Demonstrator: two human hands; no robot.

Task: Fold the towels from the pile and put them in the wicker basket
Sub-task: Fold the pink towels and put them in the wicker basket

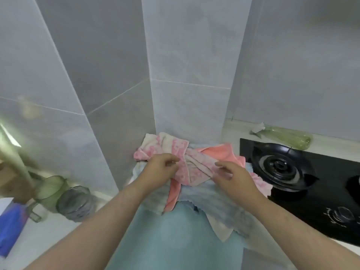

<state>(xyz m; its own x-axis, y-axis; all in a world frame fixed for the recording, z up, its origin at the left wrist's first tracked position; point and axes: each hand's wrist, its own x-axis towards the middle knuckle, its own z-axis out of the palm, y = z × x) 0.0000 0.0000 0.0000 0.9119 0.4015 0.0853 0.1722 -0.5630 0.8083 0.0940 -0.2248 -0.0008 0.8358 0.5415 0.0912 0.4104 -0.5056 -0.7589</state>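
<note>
Hands (161, 169) (232, 178) apparently pinch pink towel (180, 146).

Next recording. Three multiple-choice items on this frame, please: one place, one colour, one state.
1. The black glass gas hob sits where from the towel pile? A left; B right; C on top.
2. The topmost towel is: A pink-and-white patterned; B green; C black.
3. The pale green plastic spray bottle is: A upright; B lying on its side; C hanging.
Key: B, the hob is at the pile's right; A, pink print on white shows; B, the bottle lies flat behind the hob.
</note>
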